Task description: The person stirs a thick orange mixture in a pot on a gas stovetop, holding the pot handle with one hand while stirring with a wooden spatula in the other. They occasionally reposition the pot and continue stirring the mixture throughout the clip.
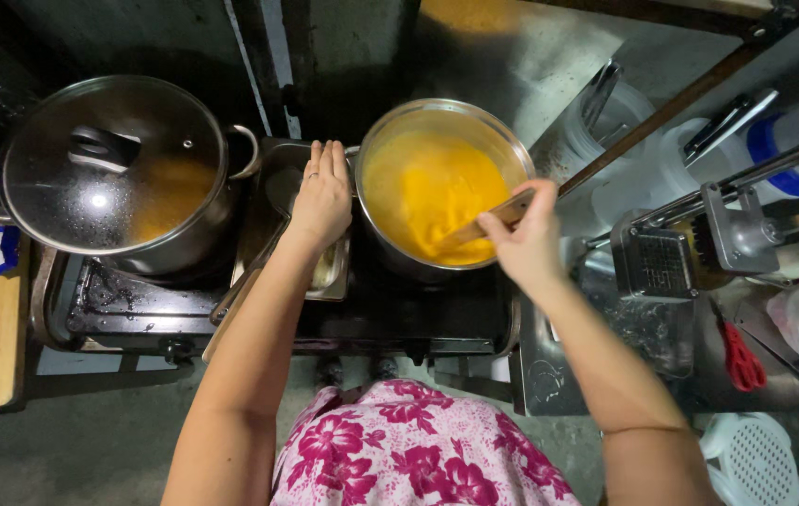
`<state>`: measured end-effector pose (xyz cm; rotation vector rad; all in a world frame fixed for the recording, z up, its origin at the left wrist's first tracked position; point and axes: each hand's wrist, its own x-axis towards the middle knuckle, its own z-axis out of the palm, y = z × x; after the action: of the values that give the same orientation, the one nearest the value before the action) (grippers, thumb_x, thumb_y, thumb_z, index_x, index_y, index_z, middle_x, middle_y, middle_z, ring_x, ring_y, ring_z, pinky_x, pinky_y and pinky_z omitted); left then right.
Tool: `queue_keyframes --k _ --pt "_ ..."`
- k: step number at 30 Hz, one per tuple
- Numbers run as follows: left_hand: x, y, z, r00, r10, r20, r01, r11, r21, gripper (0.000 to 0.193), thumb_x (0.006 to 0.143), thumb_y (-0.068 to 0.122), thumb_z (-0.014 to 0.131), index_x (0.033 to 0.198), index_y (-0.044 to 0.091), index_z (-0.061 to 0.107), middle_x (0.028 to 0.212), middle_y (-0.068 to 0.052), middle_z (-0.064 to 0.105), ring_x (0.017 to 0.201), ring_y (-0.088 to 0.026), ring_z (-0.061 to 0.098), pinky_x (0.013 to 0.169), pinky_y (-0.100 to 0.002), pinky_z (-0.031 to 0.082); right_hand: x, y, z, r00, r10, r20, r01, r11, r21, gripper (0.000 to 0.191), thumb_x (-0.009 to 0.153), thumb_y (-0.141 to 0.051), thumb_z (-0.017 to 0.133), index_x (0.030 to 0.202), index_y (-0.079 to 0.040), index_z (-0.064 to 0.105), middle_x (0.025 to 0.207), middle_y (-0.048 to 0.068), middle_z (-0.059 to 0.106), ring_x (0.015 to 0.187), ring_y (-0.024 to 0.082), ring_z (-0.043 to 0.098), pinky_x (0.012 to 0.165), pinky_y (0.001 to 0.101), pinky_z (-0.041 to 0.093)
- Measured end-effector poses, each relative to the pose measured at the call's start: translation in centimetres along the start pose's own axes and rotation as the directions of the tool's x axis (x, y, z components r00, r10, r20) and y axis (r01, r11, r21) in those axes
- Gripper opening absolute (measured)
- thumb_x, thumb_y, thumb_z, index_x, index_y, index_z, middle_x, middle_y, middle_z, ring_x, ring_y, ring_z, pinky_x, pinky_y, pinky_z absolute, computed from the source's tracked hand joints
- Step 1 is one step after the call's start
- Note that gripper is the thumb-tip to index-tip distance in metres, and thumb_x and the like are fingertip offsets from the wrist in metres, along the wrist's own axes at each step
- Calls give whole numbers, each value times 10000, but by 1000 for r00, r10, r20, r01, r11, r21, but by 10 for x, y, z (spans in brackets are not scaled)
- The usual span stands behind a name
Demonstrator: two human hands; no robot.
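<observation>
- As seen from the head camera looking straight down, the person stood at a dark two-burner stove (371, 319) with both bare arms stretched forward over it.
- The right hand (528, 239) was clenched around the wooden spatula (484, 225), fingers curled over the handle and the thumb on top, the wrist bent inward toward the pot.
- The spatula's blade was sunk in the thick orange mixture (432, 197), its handle slanting up to the right into the grip.
- The mixture filled a round steel pot (446, 117) that sat on the right burner, just ahead of the person.
- The left hand (321, 197) was flat and released, fingers straight and held together, palm down, pointing away from the body.
- Its fingertips lay just beside the steel pot's left rim; whether they touched it could not be told. The hand gripped nothing.
- Beneath the left palm sat a small rectangular metal tray (329, 272) between the two burners, with a long utensil (249, 272) lying across it.
- The left forearm ran straight back to the body; the right forearm angled in from the right side.
- On the left burner stood a larger pot under a glass lid (109, 164) with a dark handle, well apart from both hands.
- To the right, a metal press-like device (671, 258) and red-handled scissors (741, 361) rested on a steel counter (549, 375).
- A pink floral garment (418, 445) showed at the lower edge.
</observation>
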<state>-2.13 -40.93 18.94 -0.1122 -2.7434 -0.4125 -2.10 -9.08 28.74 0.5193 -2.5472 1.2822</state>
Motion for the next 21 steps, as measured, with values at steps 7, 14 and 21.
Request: queue_keyframes --k 7,14,21 --pt "2 -5 1 1000 19 -13 -19 1000 17 693 841 -8 550 1464 -206 318 1503 -360 414 1445 -516 349 1185 -493 338 7 3 -9 996 64 62 -60 996 -73 586 875 -118 858 1232 -69 396 750 103 643 599 182 618 519 336 495" --pt "6 -8 6 1000 2 -5 -2 1000 -5 698 835 -15 548 1468 -197 318 1507 -351 413 1453 -513 347 1191 -496 339 33 18 -50 986 50 156 -16 978 -207 536 912 -145 802 1239 -55 387 791 139 686 636 244 701 562 368 537" --pt "12 -3 10 1000 -10 -2 10 999 38 675 884 21 535 1483 -190 307 1516 -351 409 1460 -508 350 1185 -496 352 81 57 -45 948 -217 235 274 929 -247 455 957 -148 780 1230 -63 425 909 182 737 829 348 769 677 408 596"
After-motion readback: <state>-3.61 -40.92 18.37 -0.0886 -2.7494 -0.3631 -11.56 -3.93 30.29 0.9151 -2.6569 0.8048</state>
